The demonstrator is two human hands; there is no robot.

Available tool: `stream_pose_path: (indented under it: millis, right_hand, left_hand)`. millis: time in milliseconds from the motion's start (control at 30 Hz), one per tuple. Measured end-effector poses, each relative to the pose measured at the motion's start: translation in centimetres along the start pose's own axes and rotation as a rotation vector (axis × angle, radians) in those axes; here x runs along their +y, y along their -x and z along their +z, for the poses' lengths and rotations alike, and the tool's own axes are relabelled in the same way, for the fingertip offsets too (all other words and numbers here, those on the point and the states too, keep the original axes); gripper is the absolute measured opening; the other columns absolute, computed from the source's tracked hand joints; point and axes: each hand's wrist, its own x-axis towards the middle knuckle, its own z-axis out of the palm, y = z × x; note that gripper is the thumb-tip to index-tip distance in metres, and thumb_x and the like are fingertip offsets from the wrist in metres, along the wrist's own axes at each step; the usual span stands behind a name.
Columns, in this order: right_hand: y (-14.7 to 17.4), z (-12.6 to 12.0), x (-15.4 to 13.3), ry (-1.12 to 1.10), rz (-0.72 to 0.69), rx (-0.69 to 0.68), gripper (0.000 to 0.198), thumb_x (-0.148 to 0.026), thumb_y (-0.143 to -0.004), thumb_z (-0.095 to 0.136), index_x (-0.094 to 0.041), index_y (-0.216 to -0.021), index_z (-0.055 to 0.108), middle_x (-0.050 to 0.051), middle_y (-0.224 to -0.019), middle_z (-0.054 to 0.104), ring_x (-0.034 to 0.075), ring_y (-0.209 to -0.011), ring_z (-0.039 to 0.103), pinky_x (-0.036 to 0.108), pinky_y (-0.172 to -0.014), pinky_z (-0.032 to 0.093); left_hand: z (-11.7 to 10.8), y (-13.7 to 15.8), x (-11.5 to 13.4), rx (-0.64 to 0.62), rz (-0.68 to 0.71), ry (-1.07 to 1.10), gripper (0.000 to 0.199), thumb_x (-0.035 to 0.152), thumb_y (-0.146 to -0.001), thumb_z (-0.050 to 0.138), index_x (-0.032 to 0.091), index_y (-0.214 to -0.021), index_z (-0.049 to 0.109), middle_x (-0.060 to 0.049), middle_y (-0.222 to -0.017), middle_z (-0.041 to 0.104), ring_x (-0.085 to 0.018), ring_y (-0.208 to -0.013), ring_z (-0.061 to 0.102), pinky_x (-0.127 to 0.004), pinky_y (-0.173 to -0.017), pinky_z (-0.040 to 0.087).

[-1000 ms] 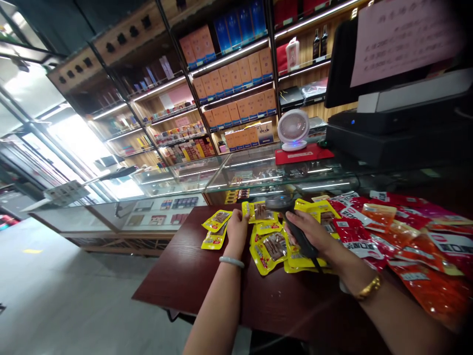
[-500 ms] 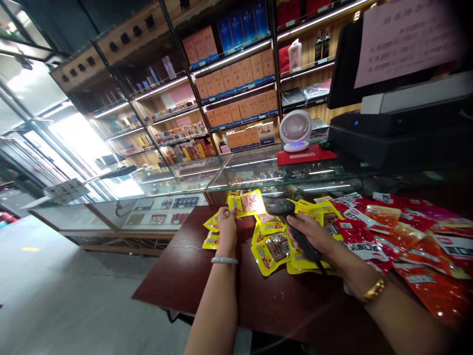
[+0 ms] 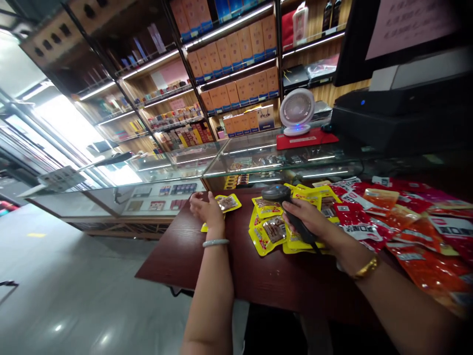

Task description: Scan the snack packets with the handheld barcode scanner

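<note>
At the centre of the dark red-brown table [image 3: 254, 276], clock directions taken from it: a black handheld scanner [image 3: 280, 193] lies in the right hand [image 3: 309, 217], fingers wrapped around the handle, grip clenched; the scanner's head points to about 10 o'clock. Below and around it, an overlapping heap of yellow packets [image 3: 275, 230], brown contents visible through clear windows. At 9 o'clock from the scanner, the left hand [image 3: 207, 209]: grip released, fingers loosely spread, nothing grasped. Just beside its thumb, on the 3 o'clock side, a separate yellow packet [image 3: 229, 202]; contact cannot be told. Pale bangle [image 3: 216, 242] on the left wrist, gold bracelet [image 3: 366, 268] on the right. At 3 o'clock, next to the heap, red and orange packets [image 3: 414, 229] overlap one another. At 12 o'clock, a white fan [image 3: 297, 109] stands on a red mat [image 3: 308, 138]; at 1 o'clock, a dark monitor [image 3: 353, 47] bears a pink sheet [image 3: 410, 27]. At 11 o'clock, farther off, orange boxes [image 3: 236, 49] line lit shelves.
</note>
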Motion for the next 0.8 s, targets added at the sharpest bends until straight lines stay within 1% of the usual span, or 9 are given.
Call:
stream_pose_path:
  millis: [33, 67, 200, 267, 333, 433, 600, 700, 800]
  right_hand:
    - [0.0, 0.0, 0.0, 0.012, 0.002, 0.002, 0.044, -0.060, -0.078, 0.069, -0.020, -0.082, 0.051, -0.004, -0.060, 0.061, 0.009, -0.042, 0.053, 0.021, -0.040, 0.041]
    - [0.1, 0.0, -0.1, 0.026, 0.003, 0.004, 0.044, -0.060, -0.078, 0.069, -0.020, -0.083, 0.052, -0.004, -0.061, 0.061, 0.010, -0.043, 0.053, 0.021, -0.041, 0.042]
    - [0.1, -0.1, -0.3, 0.108, -0.017, 0.007, 0.043, -0.060, -0.081, 0.066, -0.020, -0.081, 0.051, -0.003, -0.061, 0.062, 0.010, -0.043, 0.055, 0.021, -0.042, 0.042]
    - [0.2, -0.2, -0.5, 0.145, -0.036, 0.004, 0.043, -0.061, -0.082, 0.064, -0.020, -0.079, 0.051, -0.003, -0.060, 0.062, 0.010, -0.043, 0.055, 0.022, -0.043, 0.043]
    - [0.2, -0.2, -0.8, 0.160, -0.040, 0.011, 0.044, -0.062, -0.081, 0.064, -0.020, -0.079, 0.050, -0.004, -0.058, 0.061, 0.010, -0.042, 0.055, 0.022, -0.043, 0.043]
    - [0.2, -0.2, -1.1, 0.164, -0.034, 0.036, 0.045, -0.063, -0.079, 0.066, -0.021, -0.080, 0.050, -0.005, -0.056, 0.059, 0.010, -0.041, 0.054, 0.022, -0.042, 0.043]
    - [0.0, -0.3, -0.9, 0.145, -0.018, 0.083, 0.045, -0.063, -0.078, 0.066, -0.021, -0.078, 0.048, -0.006, -0.056, 0.058, 0.010, -0.040, 0.054, 0.022, -0.041, 0.042]
    - [-0.1, -0.5, -0.6, 0.118, -0.015, 0.085, 0.045, -0.062, -0.079, 0.066, -0.021, -0.077, 0.048, -0.005, -0.057, 0.060, 0.010, -0.040, 0.054, 0.022, -0.041, 0.042]
    - [0.0, -0.6, -0.6, 0.108, -0.037, 0.073, 0.043, -0.061, -0.080, 0.065, -0.021, -0.079, 0.050, -0.004, -0.057, 0.060, 0.010, -0.041, 0.055, 0.023, -0.042, 0.043]
  left_hand:
    - [0.0, 0.4, 0.5, -0.057, 0.050, -0.018, 0.027, 0.040, -0.087, 0.055, 0.020, -0.104, 0.053, -0.010, -0.108, 0.064, -0.024, -0.105, 0.057, -0.037, -0.092, 0.042]
    - [0.1, 1.0, 1.2, -0.186, 0.095, -0.030, 0.028, 0.045, -0.090, 0.050, 0.020, -0.101, 0.055, -0.010, -0.103, 0.065, -0.024, -0.100, 0.059, -0.035, -0.089, 0.043]
    - [1.3, 4.9, 3.2, -0.950, 0.166, -0.224, 0.053, 0.066, -0.088, 0.039, 0.020, -0.070, 0.060, -0.010, -0.073, 0.066, -0.025, -0.077, 0.064, -0.032, -0.071, 0.043]
    - [1.9, 6.6, 3.6, -1.126, 0.187, -0.314, 0.055, 0.070, -0.082, 0.045, 0.021, -0.061, 0.058, -0.009, -0.065, 0.064, -0.026, -0.073, 0.064, -0.031, -0.067, 0.041]
    - [2.4, 7.5, 3.4, -1.131, 0.209, -0.297, 0.050, 0.068, -0.078, 0.054, 0.021, -0.061, 0.056, -0.006, -0.062, 0.061, -0.023, -0.068, 0.062, -0.030, -0.064, 0.039]
    - [3.1, 7.6, 2.7, -1.052, 0.161, -0.072, 0.039, 0.057, -0.078, 0.059, 0.020, -0.066, 0.053, 0.000, -0.062, 0.057, -0.016, -0.062, 0.056, -0.025, -0.059, 0.037]
    - [3.4, 6.3, 1.9, -0.911, -0.107, 0.458, 0.029, 0.045, -0.078, 0.060, 0.020, -0.071, 0.047, 0.004, -0.065, 0.054, -0.010, -0.059, 0.050, -0.020, -0.056, 0.039]
    - [3.0, 5.6, 2.0, -0.890, -0.217, 0.576, 0.030, 0.045, -0.074, 0.064, 0.020, -0.073, 0.048, 0.005, -0.063, 0.054, -0.010, -0.056, 0.050, -0.020, -0.054, 0.040]
    - [2.7, 5.4, 2.1, -0.882, -0.229, 0.601, 0.032, 0.046, -0.071, 0.067, 0.020, -0.072, 0.049, 0.005, -0.060, 0.052, -0.009, -0.054, 0.049, -0.019, -0.052, 0.038]
